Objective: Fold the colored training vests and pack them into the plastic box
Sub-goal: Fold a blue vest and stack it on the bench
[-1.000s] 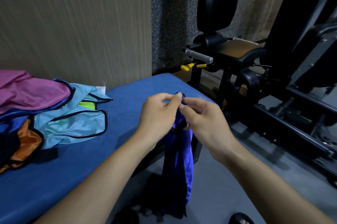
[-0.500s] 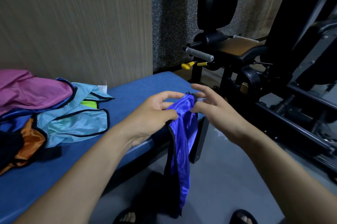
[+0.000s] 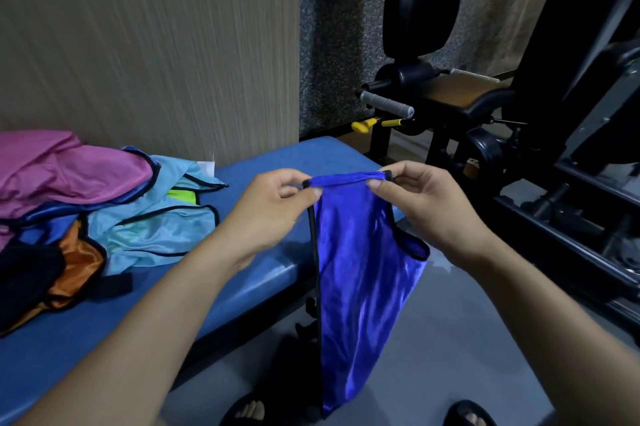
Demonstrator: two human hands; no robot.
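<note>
Over the bench (image 3: 277, 273), both hands pinch the blue vest (image 3: 360, 273)

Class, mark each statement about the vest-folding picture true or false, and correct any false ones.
1. Both hands pinch the blue vest. True.
2. The blue vest lies flat on the bench. False: it hangs from the left hand and right hand, over the floor.
3. A pink vest tops the pile. True.
4. The plastic box stands on the bench. False: no box is in view.
</note>
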